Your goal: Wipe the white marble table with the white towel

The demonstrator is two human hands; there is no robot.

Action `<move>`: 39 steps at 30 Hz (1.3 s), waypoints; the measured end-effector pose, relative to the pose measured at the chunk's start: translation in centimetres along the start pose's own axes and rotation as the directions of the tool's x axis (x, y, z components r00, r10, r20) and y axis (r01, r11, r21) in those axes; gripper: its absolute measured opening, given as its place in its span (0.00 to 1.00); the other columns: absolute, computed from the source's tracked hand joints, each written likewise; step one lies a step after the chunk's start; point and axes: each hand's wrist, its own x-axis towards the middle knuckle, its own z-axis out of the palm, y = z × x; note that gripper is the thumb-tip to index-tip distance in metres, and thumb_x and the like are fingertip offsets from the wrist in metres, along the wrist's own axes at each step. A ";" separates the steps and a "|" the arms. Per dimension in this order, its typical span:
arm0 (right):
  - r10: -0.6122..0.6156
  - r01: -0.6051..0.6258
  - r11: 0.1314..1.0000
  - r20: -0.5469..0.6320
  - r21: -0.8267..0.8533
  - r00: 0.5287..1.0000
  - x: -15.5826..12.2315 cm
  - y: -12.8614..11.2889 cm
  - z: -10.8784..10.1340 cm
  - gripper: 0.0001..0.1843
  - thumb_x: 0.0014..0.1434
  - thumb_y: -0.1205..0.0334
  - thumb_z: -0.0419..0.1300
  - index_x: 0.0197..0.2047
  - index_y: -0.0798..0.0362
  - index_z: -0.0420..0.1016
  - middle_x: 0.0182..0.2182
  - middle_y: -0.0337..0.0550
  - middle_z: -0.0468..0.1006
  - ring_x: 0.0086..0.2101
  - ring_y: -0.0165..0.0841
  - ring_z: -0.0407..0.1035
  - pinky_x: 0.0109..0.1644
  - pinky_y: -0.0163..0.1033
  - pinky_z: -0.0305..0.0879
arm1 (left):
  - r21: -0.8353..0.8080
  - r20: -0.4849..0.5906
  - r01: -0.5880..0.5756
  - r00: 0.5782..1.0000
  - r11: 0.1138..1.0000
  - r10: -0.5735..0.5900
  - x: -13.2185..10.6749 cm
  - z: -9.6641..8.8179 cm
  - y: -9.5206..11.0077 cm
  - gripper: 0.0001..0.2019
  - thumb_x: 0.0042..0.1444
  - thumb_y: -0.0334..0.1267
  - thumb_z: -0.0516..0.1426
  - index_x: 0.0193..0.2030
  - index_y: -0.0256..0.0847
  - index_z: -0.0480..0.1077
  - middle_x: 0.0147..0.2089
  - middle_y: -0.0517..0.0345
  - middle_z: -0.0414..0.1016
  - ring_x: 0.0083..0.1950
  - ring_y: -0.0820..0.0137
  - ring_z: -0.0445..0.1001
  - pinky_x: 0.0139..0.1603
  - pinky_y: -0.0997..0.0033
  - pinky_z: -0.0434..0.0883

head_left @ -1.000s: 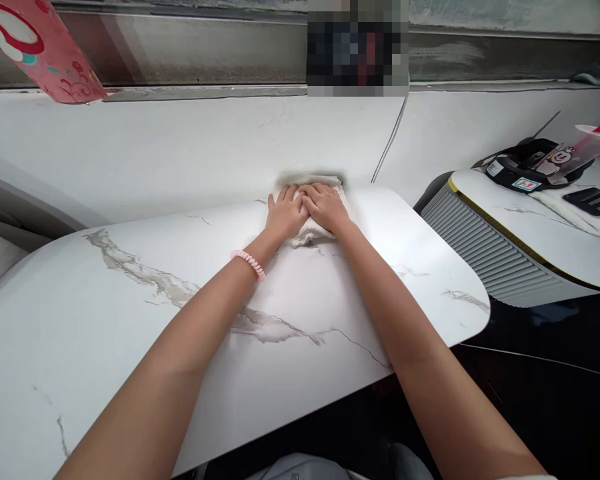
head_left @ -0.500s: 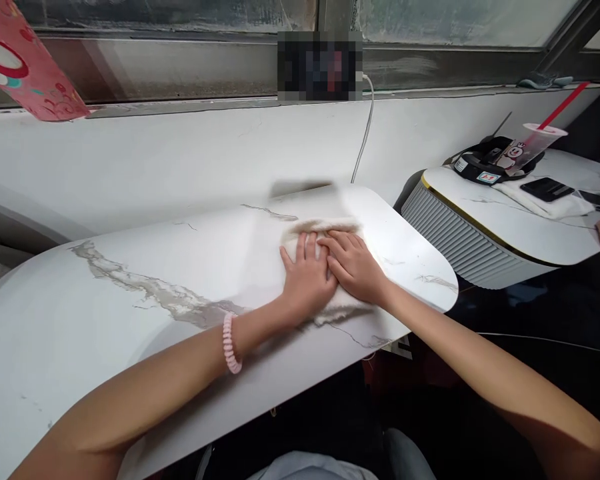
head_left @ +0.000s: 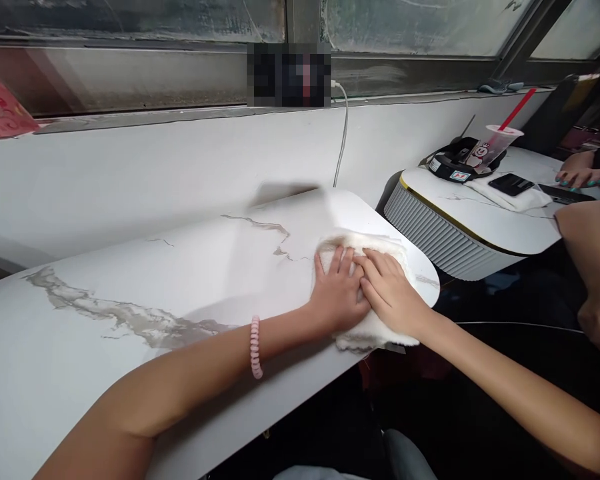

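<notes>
A white cloth [head_left: 370, 333] lies spread on the marble-patterned white table [head_left: 195, 267], near its rounded right end. My left hand [head_left: 337, 290] presses flat on the cloth with its fingers stretched out. Beside it, my right hand [head_left: 393, 290] rests flat on the same cloth, its fingertips touching or slightly overlapping the left hand. The cloth's front corner reaches the table's near edge. Around my left wrist is a pink coil band [head_left: 256, 347].
On a second table [head_left: 445, 200] at right are a cup with a red straw [head_left: 490, 147], a black headband-like device [head_left: 447, 167] and a phone [head_left: 511, 185] on white cloth. Another person's hand [head_left: 580, 173] is there. A white cable [head_left: 343, 133] hangs against the wall.
Both hands and the cloth have slid right and toward the near edge of the table. The view has turned right, showing more of the other person's arms.
</notes>
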 end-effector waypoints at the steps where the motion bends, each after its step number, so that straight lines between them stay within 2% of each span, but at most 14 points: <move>1: 0.005 -0.005 1.000 -0.025 0.003 1.000 1.0 0.3 0.3 0.26 0.68 0.59 0.38 0.63 0.61 0.61 0.58 0.61 0.64 0.61 0.48 0.54 0.66 0.60 0.50 | 0.002 -0.011 0.007 1.000 1.000 -0.007 0.7 -0.1 -0.6 0.28 0.65 0.44 0.43 0.70 0.36 0.53 0.75 0.41 0.46 0.75 0.52 0.40 0.69 0.30 0.40; 6: -0.039 0.046 0.996 -0.101 0.072 0.994 7.7 2.4 2.2 0.25 0.66 0.56 0.41 0.60 0.56 0.65 0.55 0.57 0.68 0.55 0.48 0.60 0.61 0.58 0.55 | -0.010 -0.086 0.105 0.991 0.994 -0.105 4.7 -0.7 -5.0 0.28 0.65 0.43 0.43 0.70 0.39 0.52 0.74 0.46 0.49 0.75 0.56 0.43 0.71 0.36 0.40; 9: -0.086 0.099 0.988 -0.104 0.119 0.991 12.4 3.5 3.3 0.24 0.66 0.56 0.42 0.60 0.53 0.65 0.54 0.54 0.69 0.55 0.46 0.61 0.62 0.56 0.54 | -0.027 -0.127 0.170 0.977 0.985 -0.172 7.0 -1.4 -7.9 0.27 0.65 0.43 0.42 0.69 0.40 0.55 0.74 0.48 0.51 0.75 0.57 0.44 0.72 0.40 0.40; 12: -0.085 0.098 0.985 -0.100 0.140 0.991 16.5 4.2 4.2 0.23 0.66 0.57 0.44 0.60 0.51 0.67 0.54 0.51 0.70 0.56 0.45 0.61 0.63 0.54 0.53 | -0.040 -0.153 0.217 0.963 0.975 -0.221 9.0 -2.0 -10.3 0.26 0.65 0.43 0.42 0.69 0.40 0.56 0.74 0.49 0.51 0.75 0.58 0.45 0.72 0.43 0.40; 17: -0.055 0.069 0.984 -0.089 0.165 0.994 20.5 5.1 5.0 0.22 0.66 0.58 0.44 0.59 0.51 0.68 0.56 0.50 0.70 0.58 0.44 0.60 0.64 0.53 0.52 | -0.045 -0.175 0.244 0.953 0.969 -0.249 11.7 -2.6 -12.8 0.26 0.65 0.44 0.41 0.69 0.44 0.56 0.73 0.53 0.52 0.74 0.60 0.46 0.72 0.44 0.41; 23: -0.041 0.066 0.973 -0.112 0.223 0.993 22.9 6.5 5.4 0.21 0.65 0.58 0.46 0.57 0.50 0.69 0.57 0.49 0.70 0.58 0.45 0.60 0.64 0.55 0.51 | -0.032 -0.189 0.270 0.944 0.962 -0.271 14.1 -2.8 -14.1 0.27 0.65 0.45 0.41 0.69 0.43 0.56 0.71 0.52 0.56 0.73 0.59 0.48 0.72 0.45 0.45; 30: -0.070 0.093 0.969 -0.106 0.229 0.992 24.3 7.9 5.6 0.21 0.64 0.58 0.46 0.56 0.50 0.69 0.54 0.49 0.71 0.56 0.46 0.61 0.63 0.57 0.52 | -0.018 -0.195 0.321 0.928 0.947 -0.318 15.3 -2.9 -14.1 0.25 0.66 0.45 0.40 0.67 0.46 0.58 0.71 0.53 0.56 0.73 0.58 0.49 0.71 0.44 0.46; 35: -0.087 0.107 0.973 -0.106 0.203 0.991 23.8 7.8 5.6 0.22 0.64 0.59 0.45 0.58 0.50 0.68 0.56 0.48 0.70 0.57 0.46 0.60 0.64 0.56 0.52 | 0.038 -0.205 0.333 0.926 0.942 -0.318 15.0 -2.6 -13.7 0.25 0.66 0.45 0.40 0.67 0.45 0.59 0.72 0.52 0.55 0.73 0.60 0.49 0.71 0.45 0.46; 39: -0.130 0.146 0.970 -0.096 0.193 0.987 22.2 7.4 5.2 0.23 0.65 0.60 0.44 0.59 0.52 0.67 0.59 0.47 0.69 0.58 0.44 0.60 0.65 0.53 0.52 | 0.041 -0.224 0.372 0.908 0.927 -0.355 13.8 -2.1 -12.1 0.26 0.66 0.44 0.39 0.68 0.44 0.57 0.73 0.53 0.51 0.74 0.59 0.45 0.71 0.40 0.45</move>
